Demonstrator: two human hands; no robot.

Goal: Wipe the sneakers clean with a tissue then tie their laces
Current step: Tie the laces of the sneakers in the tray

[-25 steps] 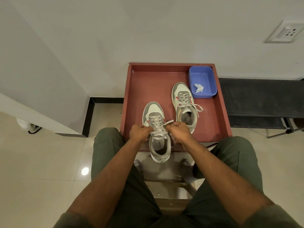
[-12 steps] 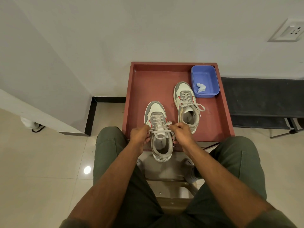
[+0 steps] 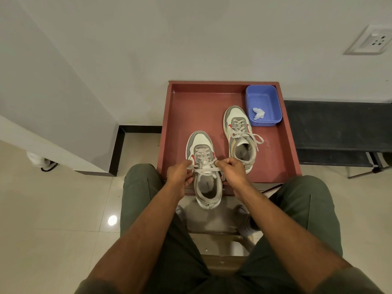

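Two grey-and-white sneakers stand on a red tray table (image 3: pixel 191 109). The near sneaker (image 3: pixel 206 187) overhangs the table's front edge, heel toward me. My left hand (image 3: pixel 179 174) pinches one end of its white lace (image 3: pixel 206 169) on the left side. My right hand (image 3: pixel 232 169) pinches the other end on the right, and the lace runs taut across the tongue between them. The far sneaker (image 3: pixel 238 134) stands to the right with a bow in its laces. A crumpled tissue (image 3: pixel 258 113) lies in a blue tub (image 3: pixel 273 96).
The blue tub sits in the table's back right corner against the white wall. A dark bench (image 3: pixel 339 128) stands to the right of the table. My knees flank the table's front edge. A wall socket (image 3: pixel 371 40) is up on the right.
Both hands have stayed at the near sneaker's lace, drawing it tighter across the tongue. The camera view has shifted slightly; the sneakers have not moved.
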